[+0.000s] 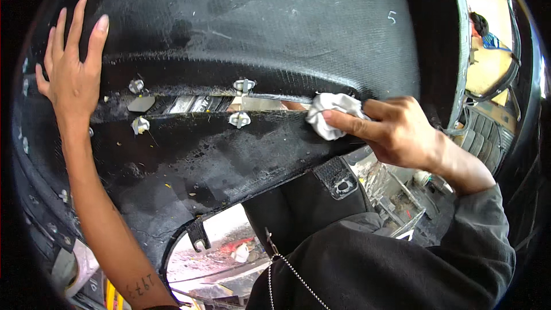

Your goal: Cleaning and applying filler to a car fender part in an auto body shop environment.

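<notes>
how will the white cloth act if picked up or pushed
The white cloth is probably floppy, given its soft folds. It is a small wad, so likely light. Crumpled, it should bunch rather than roll.

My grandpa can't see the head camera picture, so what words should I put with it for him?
A person's right hand holds a crumpled white cloth at the right end of a long narrow slot in a big black panel. The left hand rests with fingers spread at the panel's left. Pale clips line the slot.
</notes>
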Motion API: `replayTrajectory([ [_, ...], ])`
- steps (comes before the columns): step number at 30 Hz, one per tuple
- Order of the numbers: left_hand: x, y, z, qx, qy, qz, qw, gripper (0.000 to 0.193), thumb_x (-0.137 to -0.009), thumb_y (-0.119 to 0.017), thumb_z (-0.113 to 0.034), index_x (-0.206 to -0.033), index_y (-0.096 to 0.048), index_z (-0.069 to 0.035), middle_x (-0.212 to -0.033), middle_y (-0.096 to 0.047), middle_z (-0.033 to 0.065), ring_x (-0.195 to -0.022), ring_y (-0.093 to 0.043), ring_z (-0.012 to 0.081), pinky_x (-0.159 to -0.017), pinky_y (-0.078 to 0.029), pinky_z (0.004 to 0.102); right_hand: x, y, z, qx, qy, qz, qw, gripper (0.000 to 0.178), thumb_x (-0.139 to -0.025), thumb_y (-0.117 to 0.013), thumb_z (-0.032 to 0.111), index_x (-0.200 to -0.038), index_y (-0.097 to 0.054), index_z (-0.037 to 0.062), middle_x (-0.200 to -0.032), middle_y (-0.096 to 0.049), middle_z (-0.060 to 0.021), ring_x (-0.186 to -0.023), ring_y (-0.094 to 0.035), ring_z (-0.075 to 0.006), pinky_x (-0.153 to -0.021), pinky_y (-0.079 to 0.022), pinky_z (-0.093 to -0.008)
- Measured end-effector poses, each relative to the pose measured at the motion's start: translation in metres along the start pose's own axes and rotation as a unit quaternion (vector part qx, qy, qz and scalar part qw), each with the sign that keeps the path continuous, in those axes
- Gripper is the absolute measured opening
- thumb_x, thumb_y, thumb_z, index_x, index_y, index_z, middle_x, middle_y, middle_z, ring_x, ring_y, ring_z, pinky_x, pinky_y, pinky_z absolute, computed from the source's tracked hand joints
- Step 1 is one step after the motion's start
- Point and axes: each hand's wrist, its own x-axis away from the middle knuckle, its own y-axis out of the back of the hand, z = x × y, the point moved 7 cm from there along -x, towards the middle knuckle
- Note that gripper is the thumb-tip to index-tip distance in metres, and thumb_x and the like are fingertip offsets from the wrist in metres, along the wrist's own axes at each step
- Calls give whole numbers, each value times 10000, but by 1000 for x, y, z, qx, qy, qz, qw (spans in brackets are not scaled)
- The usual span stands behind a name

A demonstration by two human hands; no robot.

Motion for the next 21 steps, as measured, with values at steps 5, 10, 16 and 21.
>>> replayTrajectory([
  [5,4,11,-20,104,59,50,992,662,-954,-567,-638,-1530,-484,-322,-1638,-377,105,-1531,-289,325,-1216,-92,618,-24,16,-1,-337,-39,-147,929,506,-981,-660,171,-1451,-519,50,-1049,-693,-170,-895,-696,-292,-797,-548,-376],
  [10,-17,162,-103,515,-127,26,847,627,-850,-819,-269,-1397,-614,-44,-1477,-544,223,-1385,-512,324,-1125,-410,401,-46,18,7,-578,-25,-155,801,558,-1005,-668,279,-1439,-477,-15,-1149,-689,-152,-1077,-668,-211,-945,-522,-346],
  [16,-17,177,-139,687,-77,97,716,142,-984,-679,-54,-1084,-704,44,-997,-723,82,-893,-635,106,-820,-491,230,-60,33,-9,-596,-14,-83,799,462,-1026,-636,366,-1255,-625,-36,-934,-701,-41,-863,-640,-80,-743,-503,-230],
  [21,7,156,-79,720,118,30,683,159,-1025,-657,-135,-1034,-697,18,-977,-711,39,-867,-608,59,-788,-463,197,-72,38,2,-520,29,-112,846,394,-1049,-601,365,-1031,-734,-6,-735,-634,28,-625,-517,-34,-555,-417,-235],
])
